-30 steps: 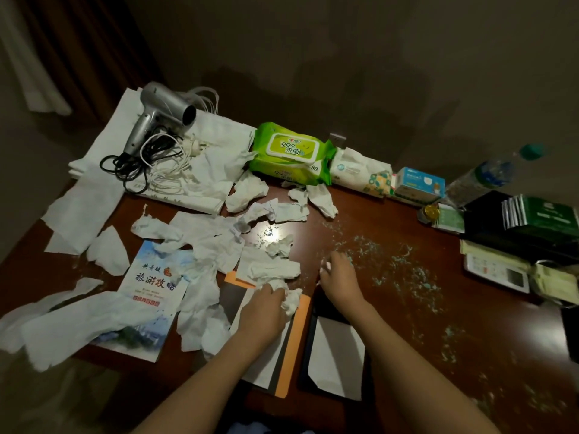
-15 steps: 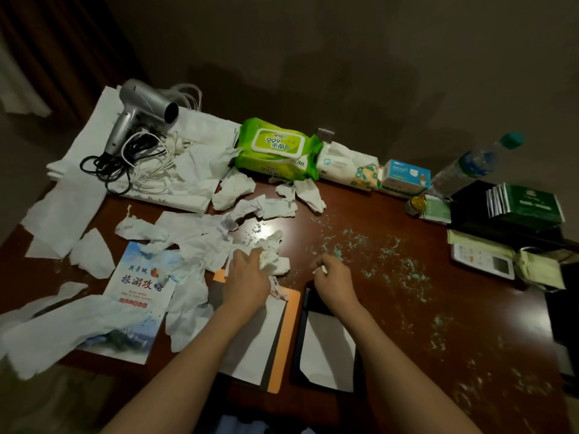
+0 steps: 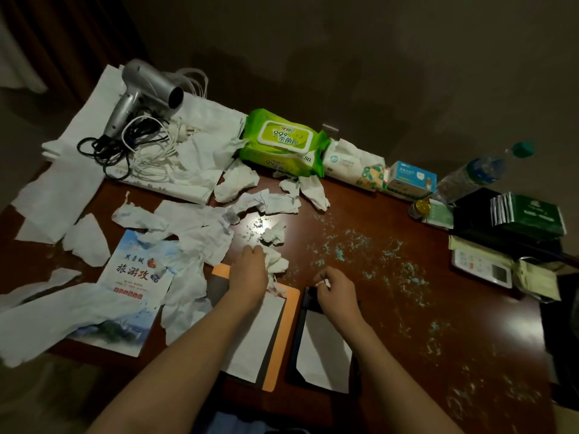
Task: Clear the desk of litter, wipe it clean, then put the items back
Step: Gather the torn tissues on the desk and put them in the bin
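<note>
Crumpled white tissue litter [image 3: 200, 236] lies scattered over the left half of the dark wooden desk [image 3: 391, 333]. My left hand [image 3: 250, 274] grips a bunched wad of tissue [image 3: 275, 261] near the desk's middle. My right hand [image 3: 335, 292] is just to its right and pinches a small white scrap between thumb and fingers. Pale blue-green crumbs [image 3: 376, 258] are strewn across the right half of the desk. A green wet-wipe pack [image 3: 282, 142] lies at the back.
A silver hair dryer [image 3: 144, 95] with tangled cords rests on white paper at back left. A travel booklet [image 3: 131, 277], an orange folder [image 3: 279, 336] and a black folder [image 3: 313, 346] lie near the front. Tissue pack [image 3: 354, 164], small box [image 3: 410, 180], water bottle [image 3: 473, 173], dark boxes [image 3: 513, 220] and a phone [image 3: 482, 267] line the right.
My left hand moved forward over the tissues and gathered more into its wad. My right hand stayed beside it, now lifted slightly with a scrap pinched. The camera shifted a little.
</note>
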Tool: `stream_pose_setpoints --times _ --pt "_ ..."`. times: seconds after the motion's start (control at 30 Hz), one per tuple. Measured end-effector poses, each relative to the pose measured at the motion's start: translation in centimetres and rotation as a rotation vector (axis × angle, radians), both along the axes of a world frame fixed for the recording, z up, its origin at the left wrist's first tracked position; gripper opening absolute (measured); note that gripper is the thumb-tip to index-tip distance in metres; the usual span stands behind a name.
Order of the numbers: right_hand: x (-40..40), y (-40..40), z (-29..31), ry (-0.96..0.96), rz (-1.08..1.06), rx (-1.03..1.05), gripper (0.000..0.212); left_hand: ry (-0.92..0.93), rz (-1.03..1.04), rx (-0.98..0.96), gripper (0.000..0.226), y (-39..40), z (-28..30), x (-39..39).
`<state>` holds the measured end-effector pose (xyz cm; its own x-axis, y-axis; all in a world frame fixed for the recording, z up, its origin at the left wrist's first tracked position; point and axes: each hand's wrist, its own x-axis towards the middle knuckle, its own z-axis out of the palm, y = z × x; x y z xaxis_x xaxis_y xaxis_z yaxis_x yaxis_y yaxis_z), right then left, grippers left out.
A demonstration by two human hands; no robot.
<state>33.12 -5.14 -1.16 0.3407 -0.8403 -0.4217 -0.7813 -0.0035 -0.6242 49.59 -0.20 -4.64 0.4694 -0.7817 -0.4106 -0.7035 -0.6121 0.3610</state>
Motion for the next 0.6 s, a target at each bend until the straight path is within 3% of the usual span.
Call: stream_pose_setpoints --times 0.13,0.23,0.37,0.47,0.6 --pt "0.0 -0.1 0.8 0.002 0.000 -0.013 0.020 0.201 0.088 -0.176 0.047 0.0 1.4 0.3" --pt "0.9 -0.1 1.3 0.003 0.002 -0.029 0.025 0.185 0.126 -0.232 0.050 0.5 2.8 1.2" --pt "2.8 0.4 2.4 -0.049 0.052 -0.054 0.009 0.197 0.150 -0.304 0.034 1.3 4.8 3.1" --pt "4.1 1.2 3.2 -0.119 0.069 -0.069 0.020 0.208 0.188 -0.339 0.018 2.0 6.1 4.5" --pt "4.8 2.3 3.3 -0.103 0.072 -0.126 0.036 0.283 0.220 -0.293 0.033 2.3 7.8 5.0"
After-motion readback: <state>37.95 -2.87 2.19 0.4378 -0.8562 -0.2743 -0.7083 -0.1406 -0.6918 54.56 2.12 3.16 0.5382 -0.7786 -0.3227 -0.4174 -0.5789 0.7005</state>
